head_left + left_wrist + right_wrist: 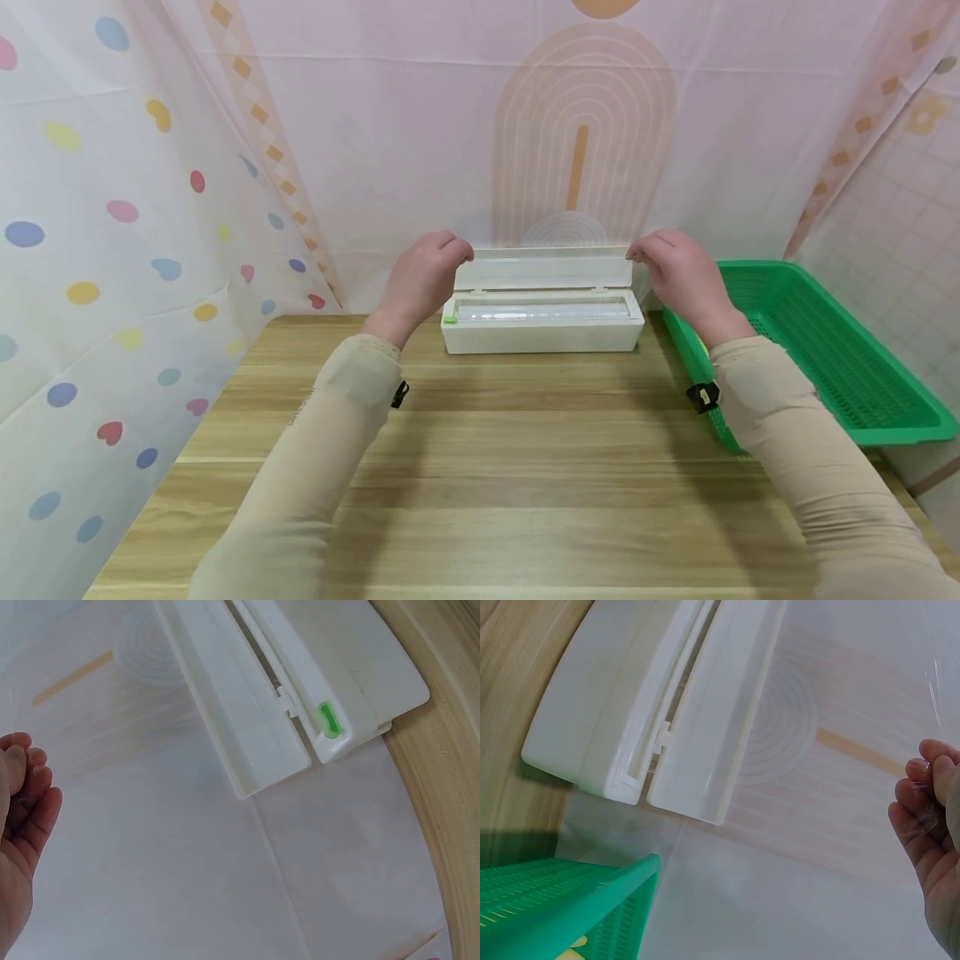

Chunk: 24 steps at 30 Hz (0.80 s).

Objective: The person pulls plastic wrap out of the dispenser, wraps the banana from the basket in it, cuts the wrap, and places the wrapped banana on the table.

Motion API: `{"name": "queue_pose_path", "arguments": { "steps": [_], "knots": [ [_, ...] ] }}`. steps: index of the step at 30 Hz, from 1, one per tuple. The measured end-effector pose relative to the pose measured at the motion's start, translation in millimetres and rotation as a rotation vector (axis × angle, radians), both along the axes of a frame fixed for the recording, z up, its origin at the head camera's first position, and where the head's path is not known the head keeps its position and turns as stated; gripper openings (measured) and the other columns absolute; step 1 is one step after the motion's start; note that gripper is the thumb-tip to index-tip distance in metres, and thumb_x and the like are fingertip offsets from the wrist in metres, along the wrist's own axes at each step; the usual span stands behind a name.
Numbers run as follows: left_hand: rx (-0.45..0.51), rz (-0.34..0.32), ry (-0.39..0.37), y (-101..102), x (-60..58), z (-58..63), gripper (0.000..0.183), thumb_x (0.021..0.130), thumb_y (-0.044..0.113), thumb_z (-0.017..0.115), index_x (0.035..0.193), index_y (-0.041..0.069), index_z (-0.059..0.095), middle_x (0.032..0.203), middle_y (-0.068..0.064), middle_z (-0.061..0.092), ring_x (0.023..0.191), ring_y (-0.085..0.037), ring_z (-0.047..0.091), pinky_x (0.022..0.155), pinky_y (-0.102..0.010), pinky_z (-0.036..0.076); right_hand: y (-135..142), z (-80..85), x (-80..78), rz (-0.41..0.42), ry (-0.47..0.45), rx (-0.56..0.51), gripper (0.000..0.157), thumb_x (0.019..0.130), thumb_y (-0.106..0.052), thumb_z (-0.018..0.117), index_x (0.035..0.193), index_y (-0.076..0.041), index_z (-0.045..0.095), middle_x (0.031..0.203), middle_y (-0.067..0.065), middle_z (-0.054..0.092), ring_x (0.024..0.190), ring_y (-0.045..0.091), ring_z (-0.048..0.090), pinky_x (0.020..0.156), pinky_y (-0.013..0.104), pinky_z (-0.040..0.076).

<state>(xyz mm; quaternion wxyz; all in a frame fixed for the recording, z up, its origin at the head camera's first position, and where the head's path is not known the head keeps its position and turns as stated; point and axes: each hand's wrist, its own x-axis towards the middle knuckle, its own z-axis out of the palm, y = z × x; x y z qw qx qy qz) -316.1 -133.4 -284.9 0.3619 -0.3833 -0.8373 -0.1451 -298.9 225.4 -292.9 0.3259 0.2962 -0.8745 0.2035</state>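
A white cling film dispenser (542,339) sits at the back of the table, its lid (543,273) raised. The film roll (543,312) shows through the slot, with a green slider (450,320) at the slot's left end. My left hand (423,279) is raised near the lid's left end, thumb and fingertips pinched together at a film edge. Level with it, at the lid's right end, my right hand (686,279) pinches clear cling film (934,690), which creases over the fingers in the right wrist view. The sheet between the hands is nearly invisible.
A green plastic basket (900,367) stands on the right of the wooden table (525,467), beside my right forearm. Something yellow (574,946) shows inside it. Patterned cloth (375,125) hangs behind the table and along both sides.
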Motion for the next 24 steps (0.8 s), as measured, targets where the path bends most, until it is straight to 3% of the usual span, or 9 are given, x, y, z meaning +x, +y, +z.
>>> {"name": "queue_pose_path", "arguments": {
  "steps": [24],
  "knots": [
    [0.041, -0.053, 0.130, 1, 8.8, 19.7, 0.024, 0.083, -0.023, 0.054, 0.090, -0.003, 0.065, 0.084, -0.016, 0.065, 0.082, -0.034, 0.062, 0.072, -0.042, 0.055, 2, 19.9, 9.8, 0.008, 0.052, -0.029, 0.015, 0.092, 0.013, 0.059, 0.101, 0.004, 0.067, 0.095, 0.019, 0.067, 0.095, 0.036, 0.059, 0.086, 0.049, 0.050]
  ]
}}
